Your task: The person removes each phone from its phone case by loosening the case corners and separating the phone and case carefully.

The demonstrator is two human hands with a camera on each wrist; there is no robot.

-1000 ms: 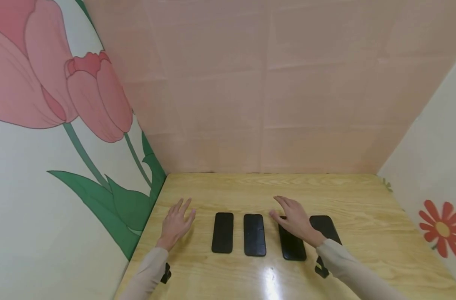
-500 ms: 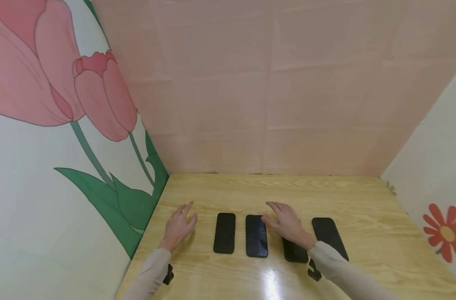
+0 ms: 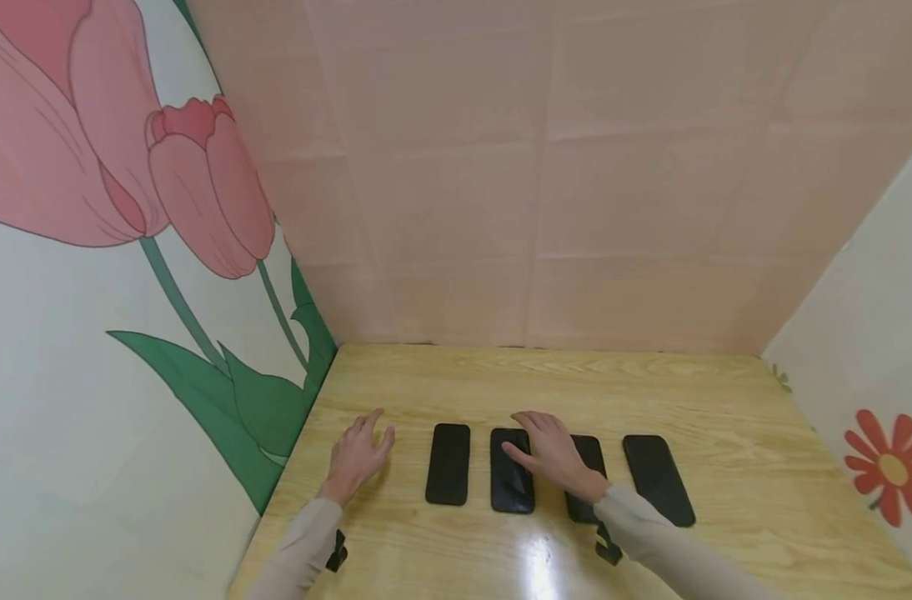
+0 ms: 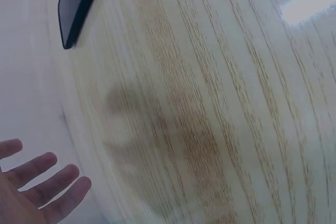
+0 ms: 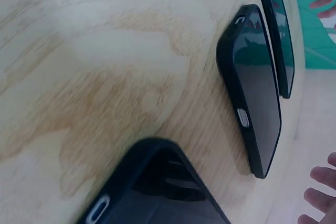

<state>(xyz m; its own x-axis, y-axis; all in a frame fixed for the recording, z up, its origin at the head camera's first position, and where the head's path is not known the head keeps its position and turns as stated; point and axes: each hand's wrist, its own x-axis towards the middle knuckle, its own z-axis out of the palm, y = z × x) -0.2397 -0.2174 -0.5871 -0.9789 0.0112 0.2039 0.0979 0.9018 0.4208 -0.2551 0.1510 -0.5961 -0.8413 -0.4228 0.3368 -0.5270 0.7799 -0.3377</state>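
a creased pink backdrop (image 3: 441, 183) rose behind a wood-grain table (image 3: 426, 383), with painted tulips (image 3: 208, 196) on the left wall and a red flower (image 3: 891, 467) on the right wall. four black smartphones lay flat in a row, apart from each other: from the left, the first smartphone (image 3: 448, 464), the second smartphone (image 3: 512, 493), the third smartphone (image 3: 593, 457) and the fourth smartphone (image 3: 658, 479). the left hand (image 3: 354, 458) was left of the first smartphone, its fingers loosely spread. the right hand (image 3: 552, 450), fingers slightly parted and thumb out to the side, overlapped the second and third smartphones in the head view. beige sleeves (image 3: 298, 537) covered both forearms, and light glared off the table's near part.
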